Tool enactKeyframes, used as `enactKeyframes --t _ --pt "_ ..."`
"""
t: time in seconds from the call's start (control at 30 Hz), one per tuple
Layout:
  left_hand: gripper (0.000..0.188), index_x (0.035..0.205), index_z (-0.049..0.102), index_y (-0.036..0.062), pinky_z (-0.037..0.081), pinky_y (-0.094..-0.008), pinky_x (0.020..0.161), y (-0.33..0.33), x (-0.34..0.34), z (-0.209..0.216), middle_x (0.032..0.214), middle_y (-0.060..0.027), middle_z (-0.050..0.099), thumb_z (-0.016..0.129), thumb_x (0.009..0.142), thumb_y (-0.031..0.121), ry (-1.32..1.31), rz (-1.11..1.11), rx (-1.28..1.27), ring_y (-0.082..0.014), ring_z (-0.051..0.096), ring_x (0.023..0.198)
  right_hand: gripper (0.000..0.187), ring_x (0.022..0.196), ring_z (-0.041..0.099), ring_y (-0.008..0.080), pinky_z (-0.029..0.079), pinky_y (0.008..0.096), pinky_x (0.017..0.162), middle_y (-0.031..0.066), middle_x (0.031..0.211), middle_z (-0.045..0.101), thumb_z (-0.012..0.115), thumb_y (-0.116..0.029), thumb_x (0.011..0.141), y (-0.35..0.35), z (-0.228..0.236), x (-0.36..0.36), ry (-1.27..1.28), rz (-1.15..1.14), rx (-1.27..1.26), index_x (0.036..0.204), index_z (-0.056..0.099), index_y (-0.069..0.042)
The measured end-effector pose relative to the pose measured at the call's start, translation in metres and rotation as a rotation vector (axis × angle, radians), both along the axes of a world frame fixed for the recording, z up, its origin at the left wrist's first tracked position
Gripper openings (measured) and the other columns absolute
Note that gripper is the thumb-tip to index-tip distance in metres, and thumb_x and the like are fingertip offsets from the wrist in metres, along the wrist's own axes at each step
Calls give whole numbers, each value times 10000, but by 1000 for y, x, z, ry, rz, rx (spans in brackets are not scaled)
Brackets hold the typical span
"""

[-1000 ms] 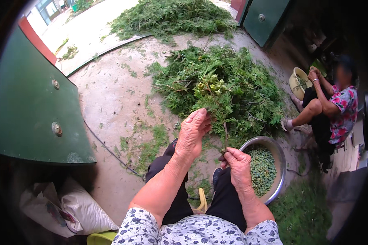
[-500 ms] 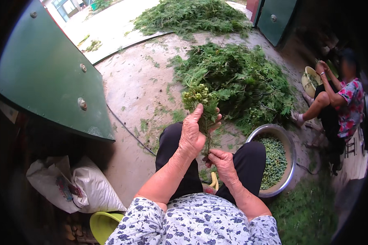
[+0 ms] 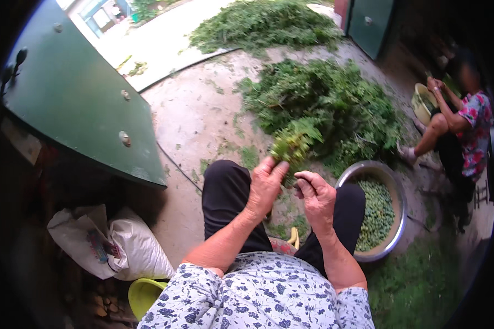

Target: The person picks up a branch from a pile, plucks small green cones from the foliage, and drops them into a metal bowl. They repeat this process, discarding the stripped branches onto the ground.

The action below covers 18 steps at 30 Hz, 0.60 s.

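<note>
Green sprig (image 3: 291, 147), leafy, yellow-tinged, in left hand (image 3: 264, 185)

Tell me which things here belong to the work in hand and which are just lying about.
Seem to belong:
- leafy green sprig, held in the left hand, the right hand close by
- heap of green branches in front
- metal basin holding small green berries

Seem just lying about:
- white sacks
- lime-green tub
- dark cable on the floor
</note>
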<state>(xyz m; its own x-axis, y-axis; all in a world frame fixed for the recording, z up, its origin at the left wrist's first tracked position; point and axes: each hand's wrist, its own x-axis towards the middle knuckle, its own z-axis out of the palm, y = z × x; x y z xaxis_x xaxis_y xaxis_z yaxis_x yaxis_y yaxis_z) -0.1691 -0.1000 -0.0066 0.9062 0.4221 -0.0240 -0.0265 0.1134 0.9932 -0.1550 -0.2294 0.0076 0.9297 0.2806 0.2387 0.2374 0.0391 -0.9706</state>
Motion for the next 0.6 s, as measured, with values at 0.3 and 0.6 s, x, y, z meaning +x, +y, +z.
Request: enactKeyframes --t 0.3,0.6 --pt "105 825 547 45 456 -423 560 -18 -24 -29 688 -174 578 540 825 150 36 -63 674 -372 590 695 82 529 532 109 418 263 478 58 688 600 606 -53 806 -7 -26 -1 -17 -42 -262 842 569 11" --pt "219 737 488 49 447 -431 527 -21 -29 -44 624 -156 552 565 830 233 141 -140 942 -346 588 633 85 489 549 79 439 229 423 37 606 602 607 -51 824 -11 -49 -3 186 -51 -159 766 604 11"
